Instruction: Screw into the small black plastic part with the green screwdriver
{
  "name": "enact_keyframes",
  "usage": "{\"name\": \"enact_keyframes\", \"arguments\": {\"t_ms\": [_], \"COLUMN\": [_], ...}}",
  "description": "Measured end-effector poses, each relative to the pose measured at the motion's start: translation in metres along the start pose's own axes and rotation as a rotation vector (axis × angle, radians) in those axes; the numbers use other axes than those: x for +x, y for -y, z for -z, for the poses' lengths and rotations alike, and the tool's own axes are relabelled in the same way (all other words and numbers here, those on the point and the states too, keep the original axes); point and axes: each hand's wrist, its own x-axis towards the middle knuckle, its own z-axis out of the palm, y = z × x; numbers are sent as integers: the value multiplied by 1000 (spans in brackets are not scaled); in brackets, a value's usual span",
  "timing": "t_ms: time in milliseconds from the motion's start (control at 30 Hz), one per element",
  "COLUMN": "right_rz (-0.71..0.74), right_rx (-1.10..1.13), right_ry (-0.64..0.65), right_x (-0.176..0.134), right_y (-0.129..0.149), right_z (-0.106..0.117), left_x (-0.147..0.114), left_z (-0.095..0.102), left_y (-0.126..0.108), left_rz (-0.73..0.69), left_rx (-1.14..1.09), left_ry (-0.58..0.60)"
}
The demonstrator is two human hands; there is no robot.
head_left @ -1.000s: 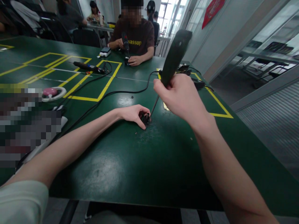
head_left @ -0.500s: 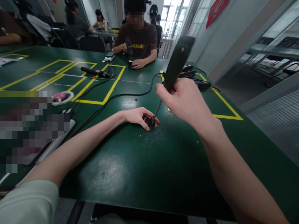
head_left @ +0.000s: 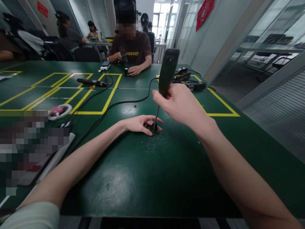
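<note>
My right hand [head_left: 177, 103] is wrapped around the lower part of a thick, dark electric screwdriver [head_left: 168, 71], which stands nearly upright. Its long thin bit reaches down into a small black part [head_left: 154, 128] resting on the green table [head_left: 143, 178]. Thumb and fingers of my left hand [head_left: 140, 124] curl around that part from the left and steady it. The part's exact kind is too small to make out. A tiny metal piece, perhaps a screw [head_left: 142, 142], lies just in front of my left hand.
Across the table a person [head_left: 130, 47] holds another electric screwdriver [head_left: 123, 53] over a small black piece. A black cable [head_left: 119, 103] crosses the table. A corded black tool [head_left: 91, 82] lies at the left, near a white ring with a pink centre [head_left: 58, 111]. Cables [head_left: 184, 76] are bundled at the right.
The view has shifted, so the scene sits a little lower and further left. The screwdriver stands more upright than before, its bit still in the black part. Both hands keep their grip.
</note>
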Motion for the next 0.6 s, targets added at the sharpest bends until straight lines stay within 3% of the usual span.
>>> {"name": "enact_keyframes", "arguments": {"t_ms": [600], "right_rz": [3], "right_rx": [58], "right_ry": [152], "right_x": [1], "right_y": [3], "right_z": [8], "left_x": [-1], "left_z": [-4], "left_y": [2], "left_rz": [-17], "left_rx": [44], "left_ry": [-52]}}
